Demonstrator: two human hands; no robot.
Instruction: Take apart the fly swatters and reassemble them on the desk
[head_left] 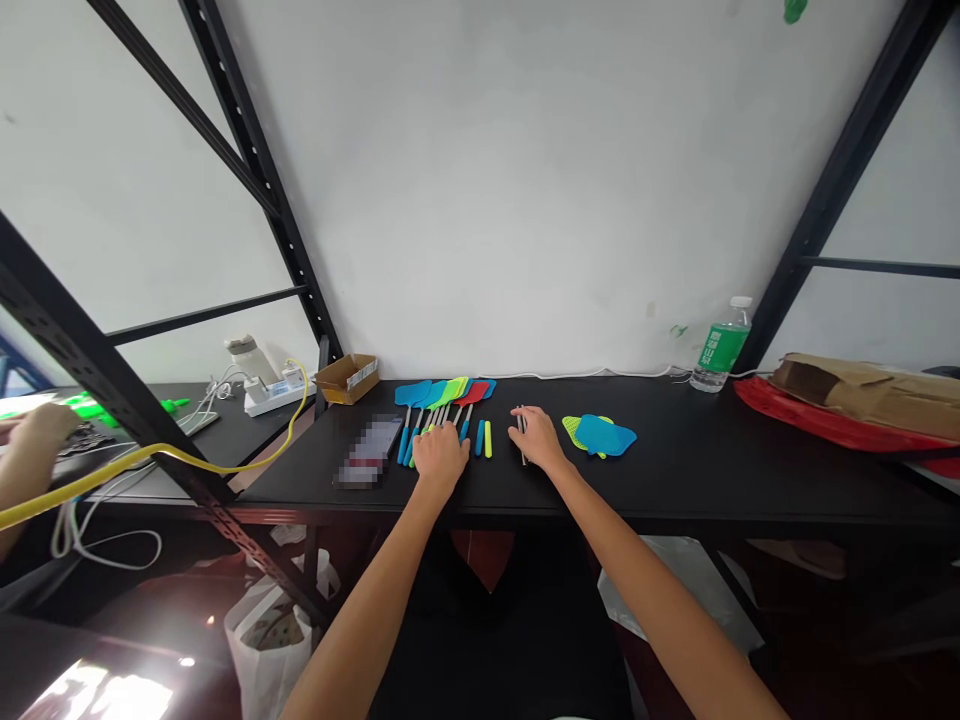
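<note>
The right hand [538,437] has its fingers curled about a few thin metal rods [523,455] at the middle of the desk [697,470], between two loose handles [484,439] on the left and the loose paddle heads [609,436] on the right. The left hand [441,455] lies over a row of swatters [412,393]; its fingertips are too hidden to tell whether it grips or merely rests. The rods look stiff, light and smooth, likely to roll or slide on each other, so a pinch around mid-length should suit them; their long axis runs near to far. The heads seem thin, flexible plastic, best taken by an edge, the blue one lying roughly left to right. The swatters point their heads far, leaning slightly right, with handles near; those handles probably offer the surest hold. The two loose handles also run near to far.
</note>
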